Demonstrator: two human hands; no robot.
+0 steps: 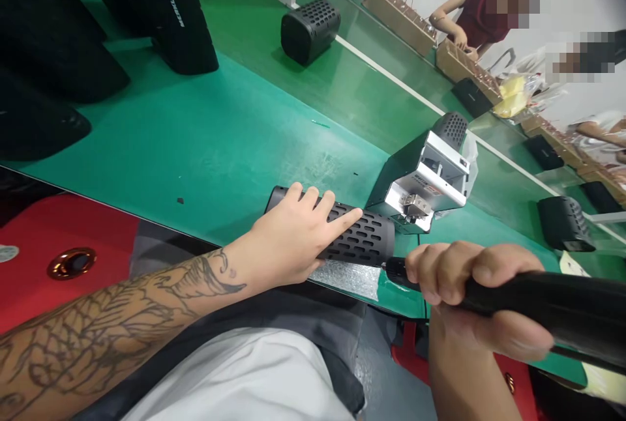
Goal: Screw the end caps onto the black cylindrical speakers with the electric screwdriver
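A black speaker-like housing (364, 235) with slotted holes lies on its side near the front edge of the green bench. My left hand (298, 232) is wrapped over it, fingers across its top. In my right hand (476, 290) is a black electric screwdriver (577, 307), held level. Its tip meets the right end of the housing near the lower edge; the screw itself is too small to make out. Just beyond stands a silver and black screw feeder (420, 186). Part of a bubble-wrap sheet (349, 277) shows beneath the housing.
Large black casings (180, 23) stand at the left of the green bench (205, 141). Another perforated housing (310, 30) sits on the green strip behind, with more farther right. Across it, a person (484, 10) works by cardboard boxes (398, 14). Red stools (98, 238) are below.
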